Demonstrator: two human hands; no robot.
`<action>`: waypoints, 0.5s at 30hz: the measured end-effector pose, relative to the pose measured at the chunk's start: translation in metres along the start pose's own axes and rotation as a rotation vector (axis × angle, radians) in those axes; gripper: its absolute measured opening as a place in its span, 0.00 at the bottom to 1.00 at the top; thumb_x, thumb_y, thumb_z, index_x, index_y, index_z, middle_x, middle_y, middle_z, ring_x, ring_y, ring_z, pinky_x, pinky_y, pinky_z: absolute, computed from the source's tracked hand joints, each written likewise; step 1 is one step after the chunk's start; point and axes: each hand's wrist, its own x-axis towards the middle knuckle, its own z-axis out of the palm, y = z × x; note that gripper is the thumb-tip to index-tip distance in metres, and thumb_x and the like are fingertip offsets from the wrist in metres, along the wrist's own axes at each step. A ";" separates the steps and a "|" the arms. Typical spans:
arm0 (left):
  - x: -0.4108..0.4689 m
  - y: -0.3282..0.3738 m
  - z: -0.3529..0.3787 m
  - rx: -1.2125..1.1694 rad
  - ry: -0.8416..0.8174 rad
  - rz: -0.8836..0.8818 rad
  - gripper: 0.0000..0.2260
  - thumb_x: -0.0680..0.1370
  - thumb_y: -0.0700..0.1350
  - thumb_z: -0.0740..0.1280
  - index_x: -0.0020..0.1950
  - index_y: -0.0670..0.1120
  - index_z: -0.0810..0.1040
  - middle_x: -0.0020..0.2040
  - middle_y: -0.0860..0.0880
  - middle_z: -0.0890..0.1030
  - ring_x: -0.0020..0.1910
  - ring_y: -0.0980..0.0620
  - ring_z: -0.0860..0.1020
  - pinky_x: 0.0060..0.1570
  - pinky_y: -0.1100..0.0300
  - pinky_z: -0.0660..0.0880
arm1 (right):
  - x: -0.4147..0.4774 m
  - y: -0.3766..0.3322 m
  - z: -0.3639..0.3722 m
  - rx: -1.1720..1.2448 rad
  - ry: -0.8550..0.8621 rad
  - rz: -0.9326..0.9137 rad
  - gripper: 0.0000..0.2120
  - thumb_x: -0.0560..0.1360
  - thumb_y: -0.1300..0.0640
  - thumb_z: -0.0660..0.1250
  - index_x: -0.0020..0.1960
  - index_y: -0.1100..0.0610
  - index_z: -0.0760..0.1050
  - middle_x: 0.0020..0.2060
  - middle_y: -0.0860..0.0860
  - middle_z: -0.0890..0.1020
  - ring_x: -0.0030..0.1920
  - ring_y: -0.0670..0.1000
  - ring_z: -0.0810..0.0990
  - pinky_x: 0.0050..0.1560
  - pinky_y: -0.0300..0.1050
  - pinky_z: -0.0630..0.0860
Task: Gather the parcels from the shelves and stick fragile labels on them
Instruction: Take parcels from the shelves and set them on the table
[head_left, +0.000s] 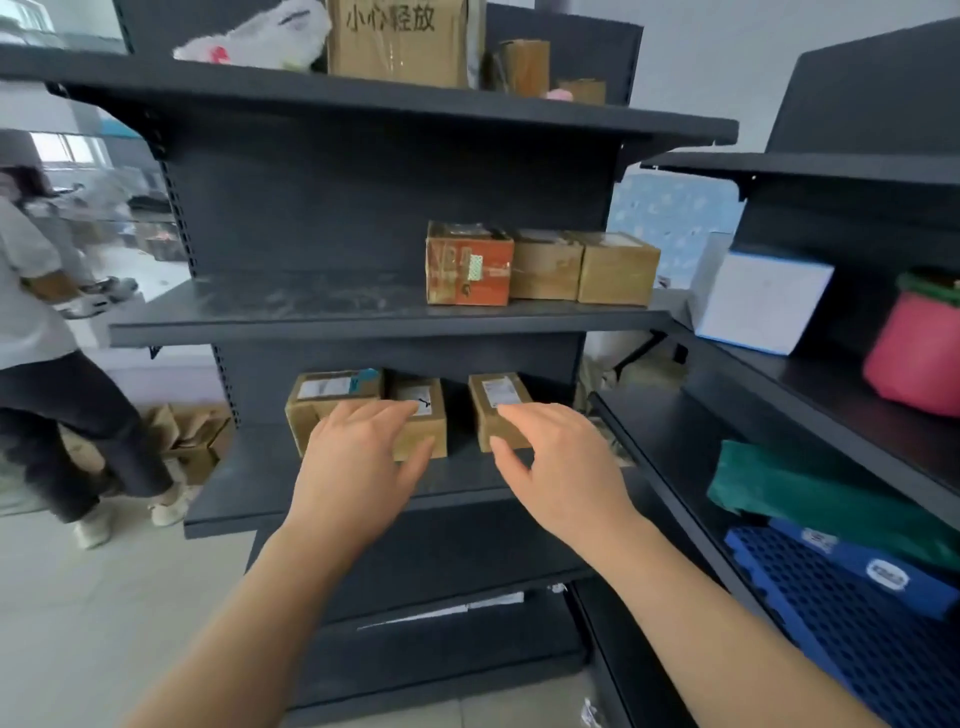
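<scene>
1. Grey steel shelving unit (395, 208) fills the middle of the view, its boards one above another.
2. Left of the shelving unit stands another person (47, 332) in a pale top and dark trousers.
3. On the unit's top board a tall brown carton (400, 47) bears printed characters.
4. On the second board, toward its right end, three small boxes (545, 267) sit side by side, the leftmost orange and brown.
5. Left hand (358, 457) reaches to the third board, fingers spread and loose over the left parcel (306, 410) and middle parcel (434, 426); it grips nothing.
6. Right hand (561, 462) is likewise unclenched, fingertips at the right parcel (483, 421), thumb by its front; whether it touches, I cannot tell.
7. All three brown parcels, white labels on top, stand on that third board: the left and middle ones touch, and the right one stands just apart.
</scene>
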 end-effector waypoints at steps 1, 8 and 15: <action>0.020 -0.009 0.002 -0.008 0.003 0.006 0.17 0.73 0.50 0.71 0.59 0.45 0.80 0.55 0.47 0.82 0.56 0.42 0.77 0.57 0.47 0.73 | 0.020 0.003 0.008 0.003 0.010 0.009 0.16 0.75 0.54 0.67 0.60 0.58 0.79 0.54 0.52 0.83 0.55 0.54 0.80 0.58 0.49 0.74; 0.149 -0.057 0.026 0.008 0.005 0.088 0.20 0.75 0.52 0.68 0.64 0.45 0.76 0.59 0.47 0.80 0.59 0.44 0.75 0.60 0.47 0.72 | 0.144 0.031 0.046 -0.034 0.025 0.088 0.19 0.77 0.50 0.64 0.66 0.55 0.75 0.61 0.50 0.79 0.63 0.51 0.75 0.63 0.45 0.70; 0.252 -0.072 0.062 0.017 -0.037 0.064 0.24 0.76 0.55 0.65 0.69 0.46 0.70 0.64 0.46 0.77 0.63 0.43 0.72 0.61 0.49 0.69 | 0.238 0.077 0.066 -0.113 0.041 0.099 0.20 0.77 0.49 0.64 0.67 0.55 0.73 0.61 0.51 0.79 0.59 0.52 0.78 0.57 0.46 0.73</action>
